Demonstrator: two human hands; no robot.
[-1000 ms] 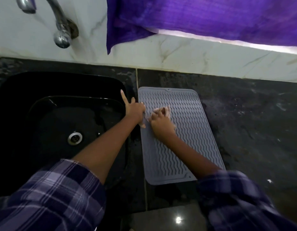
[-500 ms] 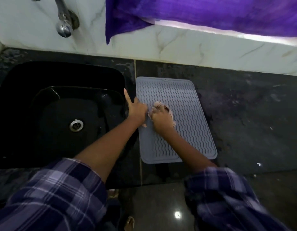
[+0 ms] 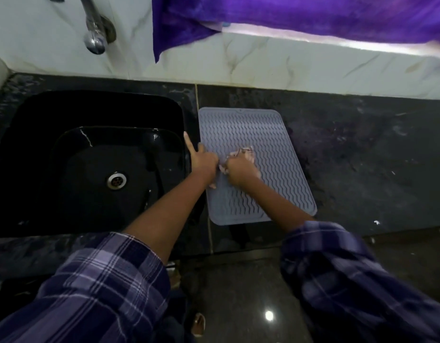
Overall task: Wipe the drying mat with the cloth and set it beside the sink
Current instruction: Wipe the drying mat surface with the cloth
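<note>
I see my right hand (image 3: 240,168) gripping the cloth (image 3: 246,154) mid-mat (image 3: 251,134) at the counter's (image 3: 362,157) sink-side edge, my left hand (image 3: 204,162) pinning it with 1 finger out; a hard stroke could slide it into the sink (image 3: 90,107).

One head-worn camera looks steeply down from above the counter's near edge, facing the far marble wall (image 3: 263,63). It sits close, wide-angle, with plaid sleeves (image 3: 102,288) filling the near corners. The black sink (image 3: 28,169) lies left, the dark countertop (image 3: 362,157) right, and floor shows nearest.
</note>
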